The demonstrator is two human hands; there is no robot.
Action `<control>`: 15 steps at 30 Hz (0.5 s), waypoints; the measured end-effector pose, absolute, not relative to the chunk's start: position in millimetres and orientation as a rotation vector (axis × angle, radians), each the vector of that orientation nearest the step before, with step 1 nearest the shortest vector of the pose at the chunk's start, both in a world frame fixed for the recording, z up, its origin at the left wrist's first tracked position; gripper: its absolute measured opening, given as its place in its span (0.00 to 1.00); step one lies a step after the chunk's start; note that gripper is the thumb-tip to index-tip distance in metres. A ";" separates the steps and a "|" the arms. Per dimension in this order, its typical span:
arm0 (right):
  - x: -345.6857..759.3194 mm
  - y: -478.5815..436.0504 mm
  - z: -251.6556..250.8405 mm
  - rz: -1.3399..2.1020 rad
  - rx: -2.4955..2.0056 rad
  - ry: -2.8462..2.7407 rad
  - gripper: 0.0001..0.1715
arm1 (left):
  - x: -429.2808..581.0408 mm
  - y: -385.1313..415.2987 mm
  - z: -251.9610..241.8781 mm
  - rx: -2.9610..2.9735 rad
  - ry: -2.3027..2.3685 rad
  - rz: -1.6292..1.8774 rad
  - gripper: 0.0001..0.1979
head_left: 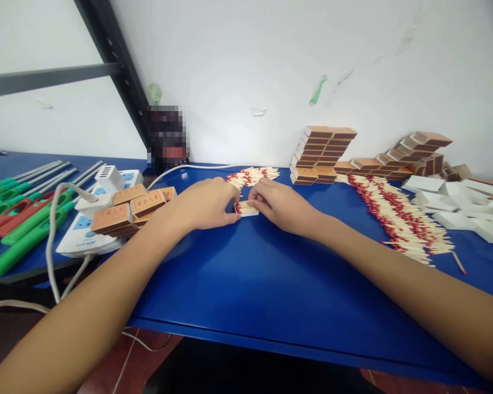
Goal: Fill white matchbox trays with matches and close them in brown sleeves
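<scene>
A small white matchbox tray (250, 214) filled with red-tipped matches lies on the blue table (246, 273), between both hands. My left hand (218, 205) grips its left end, thumb at the near corner and fingers curled behind. At the right end, my right hand (273, 202) is closed, with thumb and forefinger pinched at the matches in the tray; its other fingers are curled. Just behind the hands lies a loose pile of matches (252, 176), partly hidden by them.
Stacked matchboxes (322, 155) stand by the wall. Right of them lie a long spread of matches (398, 219), more boxes (411, 156) and white trays (456, 202). At left are matchboxes (133, 210), a power strip (80, 235), cables and green and red lighters (28, 241).
</scene>
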State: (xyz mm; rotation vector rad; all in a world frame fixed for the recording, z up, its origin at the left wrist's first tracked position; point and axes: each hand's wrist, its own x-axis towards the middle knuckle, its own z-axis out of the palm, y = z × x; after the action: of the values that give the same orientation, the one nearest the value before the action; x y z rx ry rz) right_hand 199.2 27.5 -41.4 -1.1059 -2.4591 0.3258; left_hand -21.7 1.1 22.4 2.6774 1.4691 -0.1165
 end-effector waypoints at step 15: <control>203.0 27.9 -41.5 0.365 -1.070 -2.378 0.00 | -22.7 1.0 22.5 2.697 1.425 -0.098 0.13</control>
State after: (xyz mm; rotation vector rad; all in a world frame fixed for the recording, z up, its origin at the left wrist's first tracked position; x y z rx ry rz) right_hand 203.0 27.9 -41.5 -1.0700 -2.3783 0.3651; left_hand -22.7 1.0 22.5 2.6969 1.4255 -0.0981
